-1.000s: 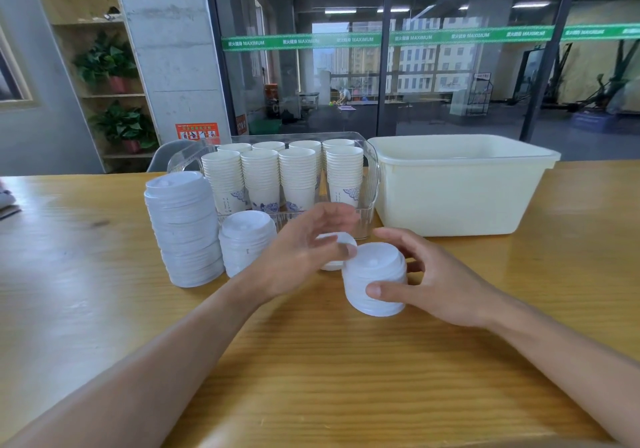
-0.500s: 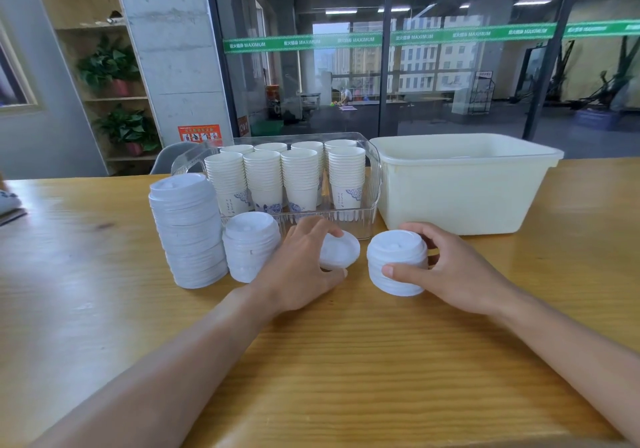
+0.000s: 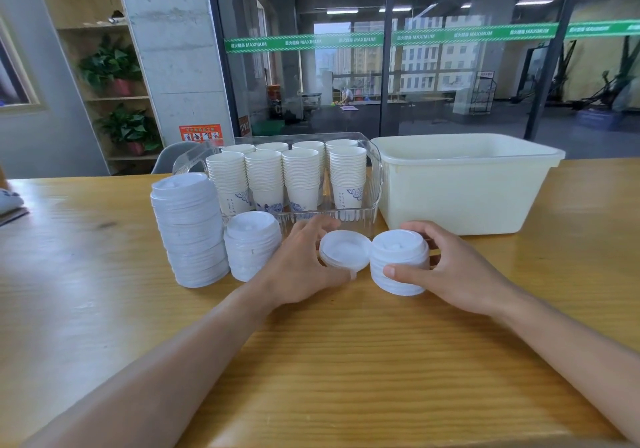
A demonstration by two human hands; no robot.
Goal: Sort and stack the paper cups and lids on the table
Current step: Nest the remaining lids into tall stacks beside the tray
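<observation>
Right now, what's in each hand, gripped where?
Left hand pinches a single lid by its rim. Right hand grips the short lid stack around its sides, thumb in front.

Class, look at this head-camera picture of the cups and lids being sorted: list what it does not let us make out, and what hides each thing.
1. Inside of the cream bin: its front wall hides the contents.
2. Rear row of paper cups in the clear tray: the front row covers all but the rims.
3. Count of lids in the tall lid stack: edges too fine.
4. Left hand fingertips: hidden behind the loose lid.
5. Object at the left edge: cut off by the frame.
</observation>
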